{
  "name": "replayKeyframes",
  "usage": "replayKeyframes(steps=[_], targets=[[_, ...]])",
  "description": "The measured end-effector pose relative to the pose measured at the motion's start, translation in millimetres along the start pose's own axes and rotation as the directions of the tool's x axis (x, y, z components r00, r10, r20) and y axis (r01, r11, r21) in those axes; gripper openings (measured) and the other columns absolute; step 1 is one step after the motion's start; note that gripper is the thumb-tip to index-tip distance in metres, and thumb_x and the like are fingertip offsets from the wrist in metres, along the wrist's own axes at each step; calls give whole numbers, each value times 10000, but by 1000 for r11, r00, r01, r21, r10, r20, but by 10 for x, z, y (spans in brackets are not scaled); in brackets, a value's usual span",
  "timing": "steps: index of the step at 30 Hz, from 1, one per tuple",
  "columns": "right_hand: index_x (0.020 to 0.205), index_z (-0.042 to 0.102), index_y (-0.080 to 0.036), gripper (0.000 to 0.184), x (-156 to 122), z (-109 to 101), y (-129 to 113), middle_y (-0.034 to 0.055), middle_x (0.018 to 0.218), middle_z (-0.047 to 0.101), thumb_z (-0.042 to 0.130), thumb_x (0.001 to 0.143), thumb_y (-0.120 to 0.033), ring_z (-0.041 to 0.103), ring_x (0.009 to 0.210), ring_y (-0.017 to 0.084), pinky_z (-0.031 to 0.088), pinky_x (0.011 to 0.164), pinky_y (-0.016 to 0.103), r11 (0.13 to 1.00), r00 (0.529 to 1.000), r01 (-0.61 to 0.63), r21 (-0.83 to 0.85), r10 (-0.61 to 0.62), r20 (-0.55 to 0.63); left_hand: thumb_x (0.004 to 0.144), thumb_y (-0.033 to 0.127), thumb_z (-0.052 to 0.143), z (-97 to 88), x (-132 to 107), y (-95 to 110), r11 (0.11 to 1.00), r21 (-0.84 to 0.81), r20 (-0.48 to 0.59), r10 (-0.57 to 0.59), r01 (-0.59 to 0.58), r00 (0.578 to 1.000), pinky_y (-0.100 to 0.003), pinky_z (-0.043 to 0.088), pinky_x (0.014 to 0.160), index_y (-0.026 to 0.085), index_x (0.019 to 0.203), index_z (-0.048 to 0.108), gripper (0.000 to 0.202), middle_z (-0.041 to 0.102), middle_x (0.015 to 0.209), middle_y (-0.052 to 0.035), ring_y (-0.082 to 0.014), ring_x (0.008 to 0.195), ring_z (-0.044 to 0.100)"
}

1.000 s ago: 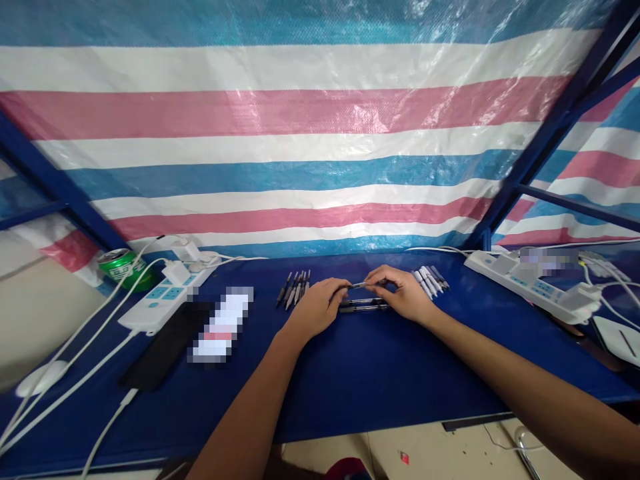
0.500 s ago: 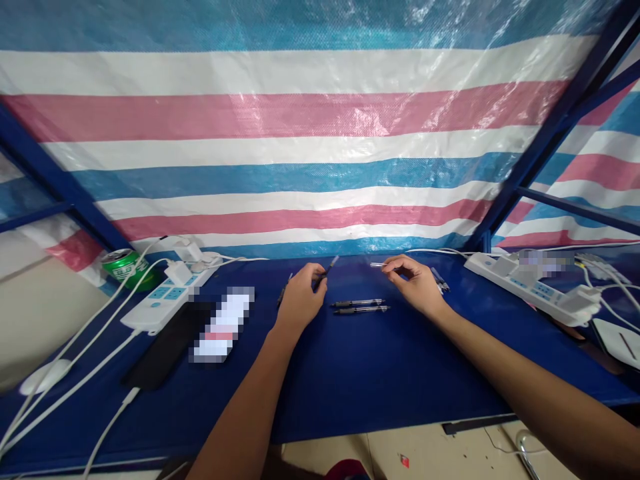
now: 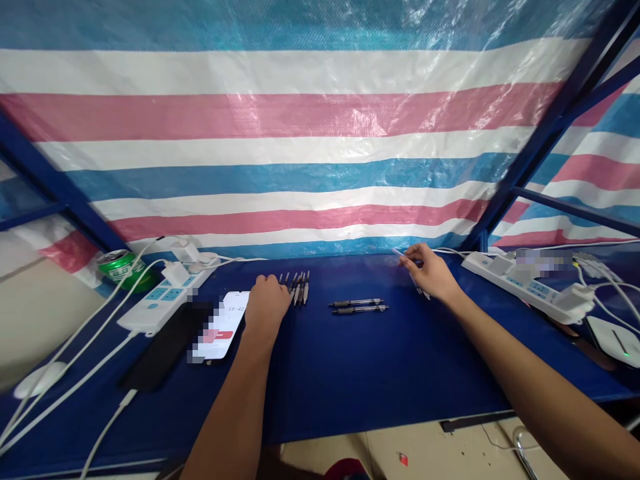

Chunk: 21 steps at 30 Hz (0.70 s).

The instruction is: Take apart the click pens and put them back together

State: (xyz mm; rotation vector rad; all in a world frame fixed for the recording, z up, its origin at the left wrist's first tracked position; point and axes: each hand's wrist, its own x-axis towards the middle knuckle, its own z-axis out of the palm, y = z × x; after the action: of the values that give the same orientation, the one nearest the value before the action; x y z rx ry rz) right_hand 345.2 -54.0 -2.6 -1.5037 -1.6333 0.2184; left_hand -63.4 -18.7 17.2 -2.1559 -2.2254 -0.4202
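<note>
My left hand [image 3: 267, 301] rests on the blue table [image 3: 350, 373] with its fingers curled into a fist; anything inside it is hidden. Its knuckles touch a short row of dark pen parts [image 3: 299, 289]. Two assembled pens [image 3: 358, 305] lie side by side in the middle, between my hands. My right hand [image 3: 431, 273] is further back and to the right, pinching a thin clear pen part [image 3: 400, 253] that sticks out to the left. Under that hand a few pale pen parts [image 3: 421, 292] show in part.
A white power strip [image 3: 156, 300] with plugs and cables, a green can [image 3: 120, 265], a black phone [image 3: 163, 347] and a lit phone [image 3: 223, 325] lie to the left. A second power strip [image 3: 530, 283] lies to the right. A striped tarp [image 3: 300, 133] closes the back.
My hands were together over the two pens a second ago. They have drawn apart: the left one moved left and down to the row of dark parts, the right one moved back and right.
</note>
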Motion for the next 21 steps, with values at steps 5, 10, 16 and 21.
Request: replayKeyframes(steps=[5,10,16,21], targets=[[1315,647,-187,380,117,-257,228,132,1020,815,526,1013,-383,760,996,314,548,910,407,925,992,-113,-363,123,6,1003,254,434,6,-30,29,1000,11,-46,26,-26,999,-481,539,940,116,1087,720,329,664,1131,-210,-357,1046,680],[1068,752,-175,311,109,-376,355,202,993,789,523,987,-369,748,1017,377,541,875,455,709,953,-250,-660,302,-36,1020,296,483,-39,-72,142,974,-48,-213,208,-223,955,-494,504,1002,172,1202,718,322,653,1246,-174,-368,1178,598],[1079,787,-113,379,104,-414,483,275,1148,745,553,959,-386,739,1050,410,554,863,489,592,911,-291,-751,410,-30,1053,292,517,59,-202,438,658,-360,-195,640,-661,743,-459,454,1122,224,1181,728,256,716,1226,-89,-272,1182,608],[1191,783,-46,447,111,-455,641,331,1346,658,551,942,-335,702,1169,444,551,932,519,521,879,-277,-808,477,7,1042,350,582,162,-310,598,522,-502,-91,761,-689,643,-468,483,1109,243,1211,745,258,751,1236,-76,-271,1223,625]])
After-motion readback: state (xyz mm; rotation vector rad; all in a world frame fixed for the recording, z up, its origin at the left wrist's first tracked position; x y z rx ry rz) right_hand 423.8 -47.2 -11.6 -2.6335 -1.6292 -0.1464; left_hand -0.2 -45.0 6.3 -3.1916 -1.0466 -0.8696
